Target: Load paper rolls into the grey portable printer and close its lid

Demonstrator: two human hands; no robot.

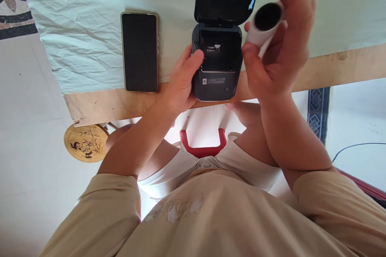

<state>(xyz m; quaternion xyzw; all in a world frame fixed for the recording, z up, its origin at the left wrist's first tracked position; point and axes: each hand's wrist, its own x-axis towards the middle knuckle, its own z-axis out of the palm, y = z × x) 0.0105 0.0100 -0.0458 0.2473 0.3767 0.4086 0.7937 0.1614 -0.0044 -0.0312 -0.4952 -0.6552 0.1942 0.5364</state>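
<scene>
A small black label printer [215, 62] stands at the table's front edge with its lid [226, 0] swung up and back. Inside its bay is a sticker with print and a square code; no roll shows in the bay. My left hand [185, 78] grips the printer's left side, the thumb lying over its rim. To the right of the printer, my right hand [280, 52] holds a white label roll [261, 36] between thumb and fingers. The roll is tilted, its dark round end facing up. Part of the roll is hidden behind my fingers.
A dark-screened phone [140, 52] lies left of the printer on the pale green tablecloth [90, 28]. The bare wooden table edge [99, 106] runs along the front. Below are a round wooden stool [86, 143] with a panda picture and a red handle-shaped bar [203, 150] between my legs.
</scene>
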